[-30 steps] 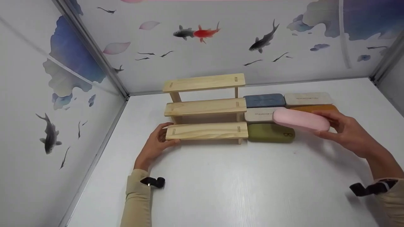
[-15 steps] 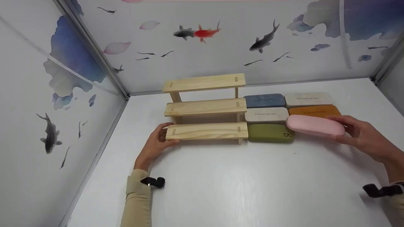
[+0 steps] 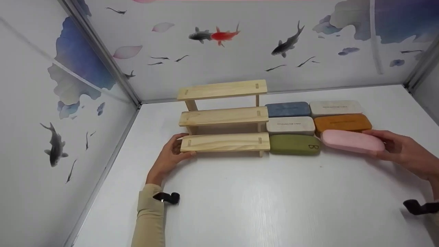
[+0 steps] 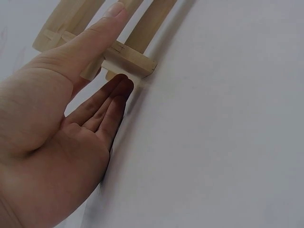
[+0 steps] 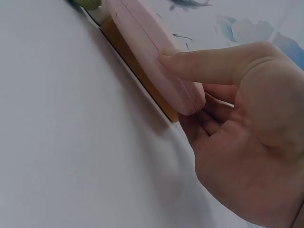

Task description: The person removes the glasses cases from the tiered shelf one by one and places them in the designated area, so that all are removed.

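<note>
My right hand [image 3: 404, 151] grips the right end of a pink glasses case [image 3: 353, 141], thumb on its near side and fingers behind. In the right wrist view the pink case [image 5: 147, 57] is tilted, with an orange case [image 5: 137, 71] beyond it. Its left end is beside the green glasses case [image 3: 295, 144], which bears a glasses mark. At the left, my left hand [image 3: 171, 152] holds the left end of the lowest step of a three-tier wooden shelf [image 3: 224, 142]. The left wrist view shows the thumb along the shelf [image 4: 126, 59] and the other fingers fairly straight.
Right of the shelf, more glasses cases lie in rows: a blue one [image 3: 287, 109], a white one [image 3: 335, 107], another white one [image 3: 290, 125] and the orange one [image 3: 343, 122]. Printed wall panels [image 3: 253, 51] bound the white table [image 3: 240, 199] at the back and left.
My right hand has moved right and toward the table's front with the pink case, uncovering the nearer white case and more of the orange one. The left hand has stayed at the shelf.
</note>
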Tool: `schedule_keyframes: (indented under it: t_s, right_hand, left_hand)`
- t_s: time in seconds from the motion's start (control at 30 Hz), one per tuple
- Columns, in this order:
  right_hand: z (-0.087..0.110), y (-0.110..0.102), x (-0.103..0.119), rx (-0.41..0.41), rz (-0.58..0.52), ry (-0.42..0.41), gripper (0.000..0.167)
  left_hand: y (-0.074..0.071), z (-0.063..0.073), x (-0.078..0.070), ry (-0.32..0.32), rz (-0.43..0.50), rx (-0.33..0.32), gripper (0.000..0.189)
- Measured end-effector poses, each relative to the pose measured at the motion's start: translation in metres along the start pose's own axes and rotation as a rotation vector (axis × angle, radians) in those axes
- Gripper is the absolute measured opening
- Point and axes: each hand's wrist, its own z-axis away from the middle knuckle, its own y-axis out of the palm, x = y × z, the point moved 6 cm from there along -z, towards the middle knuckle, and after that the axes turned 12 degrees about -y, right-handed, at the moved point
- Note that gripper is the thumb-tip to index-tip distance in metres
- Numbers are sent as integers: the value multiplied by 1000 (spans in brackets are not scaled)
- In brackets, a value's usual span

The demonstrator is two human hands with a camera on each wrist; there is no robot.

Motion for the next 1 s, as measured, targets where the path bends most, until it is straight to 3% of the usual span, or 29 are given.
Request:
schedule_keyframes:
  t_s: [0.27, 0.63, 0.8, 1.0]
  right_hand:
    - [1, 2, -6, 37, 12, -6, 71]
    - [-8, 8, 5, 69, 4, -2, 74]
    - [-13, 13, 7, 68, 8, 13, 75]
    - [-14, 15, 7, 63, 18, 23, 76]
  left_hand:
    - [-2, 3, 3, -11, 20, -2, 79]
    - [-6, 4, 7, -23, 66, 6, 78]
    - [-6, 2, 10, -69, 107, -2, 76]
    - [-7, 1, 10, -156, 141, -87, 81]
